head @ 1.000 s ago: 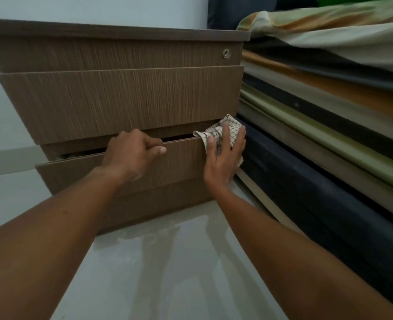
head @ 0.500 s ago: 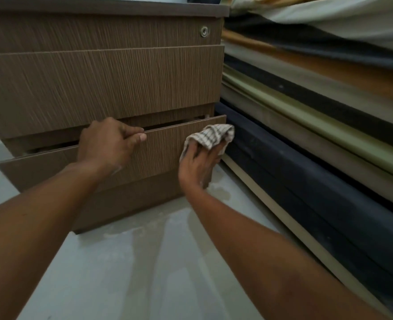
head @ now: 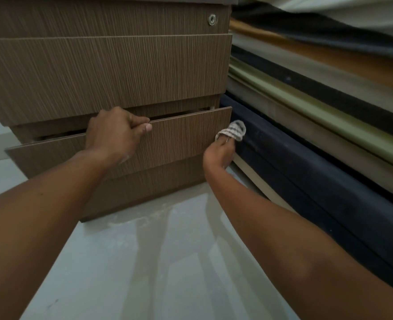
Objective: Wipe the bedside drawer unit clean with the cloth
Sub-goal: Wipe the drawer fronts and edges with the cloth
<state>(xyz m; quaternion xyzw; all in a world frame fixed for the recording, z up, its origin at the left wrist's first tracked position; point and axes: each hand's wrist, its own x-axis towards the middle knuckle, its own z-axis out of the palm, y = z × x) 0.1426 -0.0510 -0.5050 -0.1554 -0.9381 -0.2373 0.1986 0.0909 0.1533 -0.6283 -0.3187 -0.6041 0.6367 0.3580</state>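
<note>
The brown wood-grain bedside drawer unit (head: 103,70) stands on the floor at the upper left, with a round lock (head: 212,19) on its top drawer. Its bottom drawer (head: 181,137) is pulled out a little. My left hand (head: 116,132) grips the top edge of that drawer front. My right hand (head: 219,153) holds a bunched checked cloth (head: 233,132) at the drawer's right end, in the narrow gap between the unit and the bed.
A bed with a dark blue base (head: 318,176) and layered olive, orange and dark bedding (head: 318,72) runs along the right, close against the unit. Pale glossy floor tiles (head: 144,262) lie below my arms.
My right hand slid down and to the right off the drawer's top corner, to the drawer's right end, bunching the cloth. My left hand kept its grip. The view moved closer.
</note>
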